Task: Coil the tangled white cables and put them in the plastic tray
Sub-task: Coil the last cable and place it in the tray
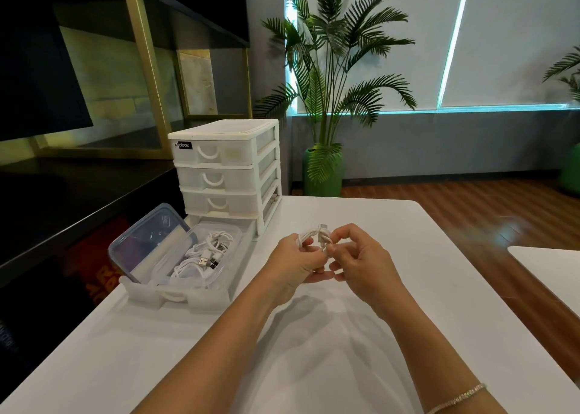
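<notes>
**Inspector:** Start with the hands.

**Assistant:** Left hand is closed around a small white cable coil, loops wound over its fingers. Right hand pinches the same coil from the other side, thumb and forefinger closed on the strand near a plug end at the top. Both are raised above the white table, out over its middle, their shadows falling on the surface below.

**Inspector:** Anything on the right wrist?

**Assistant:** A thin bracelet, at the bottom edge of the view.

**Inspector:** And the rest of the cables?

**Assistant:** A bundle of white cables lies inside the clear plastic tray, left of the hands. USB plugs show among the loops. How neatly they are coiled I cannot tell.

**Inspector:** The tray's condition?

**Assistant:** Uncovered. A clear lid leans tilted against its left side. The tray itself sits in a pulled-out white drawer, at the foot of a white drawer unit whose three upper drawers are closed.

**Inspector:** Surroundings?

**Assistant:** A potted palm in a green pot stands on the wooden floor beyond the table.
</notes>
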{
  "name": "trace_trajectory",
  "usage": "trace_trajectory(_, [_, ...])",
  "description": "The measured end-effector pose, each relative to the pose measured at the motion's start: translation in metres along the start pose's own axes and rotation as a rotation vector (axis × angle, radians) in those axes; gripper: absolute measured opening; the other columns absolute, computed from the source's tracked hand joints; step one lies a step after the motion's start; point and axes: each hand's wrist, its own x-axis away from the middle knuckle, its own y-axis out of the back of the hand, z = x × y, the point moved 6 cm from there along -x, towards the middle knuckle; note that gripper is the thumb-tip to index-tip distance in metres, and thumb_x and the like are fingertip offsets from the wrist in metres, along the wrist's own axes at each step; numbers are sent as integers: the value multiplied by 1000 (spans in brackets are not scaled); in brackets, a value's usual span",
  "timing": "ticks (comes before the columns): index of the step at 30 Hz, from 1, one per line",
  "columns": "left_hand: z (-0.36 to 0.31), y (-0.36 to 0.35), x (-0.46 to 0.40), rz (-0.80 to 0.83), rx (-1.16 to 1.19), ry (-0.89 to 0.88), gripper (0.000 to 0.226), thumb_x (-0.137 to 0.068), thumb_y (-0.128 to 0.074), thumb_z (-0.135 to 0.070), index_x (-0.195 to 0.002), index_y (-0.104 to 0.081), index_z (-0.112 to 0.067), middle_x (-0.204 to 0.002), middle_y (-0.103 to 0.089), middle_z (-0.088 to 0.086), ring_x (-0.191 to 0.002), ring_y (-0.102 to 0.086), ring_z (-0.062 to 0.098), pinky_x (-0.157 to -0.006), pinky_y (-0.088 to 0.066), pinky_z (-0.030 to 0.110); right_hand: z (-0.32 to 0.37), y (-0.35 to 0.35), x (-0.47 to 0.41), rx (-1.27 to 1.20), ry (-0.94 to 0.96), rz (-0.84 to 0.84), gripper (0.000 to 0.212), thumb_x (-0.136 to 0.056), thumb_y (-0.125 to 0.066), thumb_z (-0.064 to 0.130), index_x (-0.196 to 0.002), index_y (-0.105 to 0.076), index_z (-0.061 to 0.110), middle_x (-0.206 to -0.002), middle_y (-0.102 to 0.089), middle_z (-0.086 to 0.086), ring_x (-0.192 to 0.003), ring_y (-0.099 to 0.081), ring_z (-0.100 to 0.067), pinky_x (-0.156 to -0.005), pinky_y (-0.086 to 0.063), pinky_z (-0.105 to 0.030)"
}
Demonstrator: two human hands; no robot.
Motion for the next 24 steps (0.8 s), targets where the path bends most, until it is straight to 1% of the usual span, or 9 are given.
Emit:
trace_trajectory(4, [-2, -1, 2, -4, -43, -37, 41, -82, -68, -17, -117, -50, -6, -81, -59, 5, -69, -60, 15, -87, -56, 43, 0, 1, 0, 12, 11, -3, 10, -95, -49, 20, -89, -52, 27, -89, -65, -3, -77, -66, -18, -70, -57, -29])
trace_trajectory(7, [-8, 1, 3, -20, -272, -121, 32, -85, -65, -24, -113, -54, -13, -84, -62, 3, -77, -64, 18, -82, -58, 34, -2, 2, -1, 55, 16, -14, 9, -96, -46, 18, -92, -51, 23, -85, -63, -2, -73, -63, -14, -62, -52, -19])
trace_trajectory(10, [-12, 4, 4, -28, -479, -205, 12, -87, -63, -30, -88, -61, -19, -80, -63, -2, -79, -64, 17, -85, -57, 38, -2, 1, -1, 86, 22, -3, 10, -97, -44, 17, -93, -52, 22, -84, -63, -4, -71, -62, -13, -58, -49, -13])
trace_trajectory(13, [-13, 5, 4, -48, -552, -217, 18, -87, -61, -33, -74, -60, -20, -71, -61, -4, -76, -64, 18, -85, -56, 41, -1, 0, -1, 100, 24, -4, 9, -97, -43, 18, -95, -51, 21, -84, -63, -3, -69, -61, -11, -55, -47, -10])
trace_trajectory(16, [-16, 3, 6, -88, -588, -260, 21, -89, -59, -31, -70, -56, -21, -69, -59, -5, -75, -62, 20, -72, -53, 29, 1, 0, -1, 87, 12, -10, 7, -97, -43, 18, -96, -49, 22, -85, -62, -2, -68, -60, -10, -51, -44, -7])
trace_trajectory(18, [-19, 2, 8, -122, -587, -294, 18, -88, -60, -29, -74, -56, -19, -69, -57, -5, -68, -55, 14, -62, -45, 22, 2, 0, 0, 92, 13, -20, 6, -97, -44, 18, -96, -48, 23, -86, -61, -3, -70, -61, -11, -52, -44, -8])
trace_trajectory(20, [-19, 2, 7, -141, -558, -314, 13, -87, -61, -28, -80, -56, -18, -69, -55, -6, -66, -52, 12, -60, -43, 20, 4, 1, 0, 117, 35, -36, 6, -97, -44, 18, -95, -47, 23, -85, -60, -3, -73, -63, -17, -56, -47, -11])
trace_trajectory(22, [-18, 2, 6, -138, -529, -314, 11, -86, -62, -28, -84, -57, -18, -70, -56, -6, -67, -54, 12, -63, -46, 22, 6, 1, 0, 150, 59, -52, 7, -96, -45, 18, -93, -47, 23, -83, -59, -2, -77, -64, -21, -63, -51, -20])
trace_trajectory(24, [-14, 1, 4, -125, -472, -290, 9, -84, -62, -25, -86, -60, -17, -73, -60, -3, -72, -58, 16, -72, -55, 32, 7, 2, 1, 175, 75, -72, 6, -95, -48, 19, -91, -49, 24, -83, -58, -1, -79, -64, -22, -72, -55, -29])
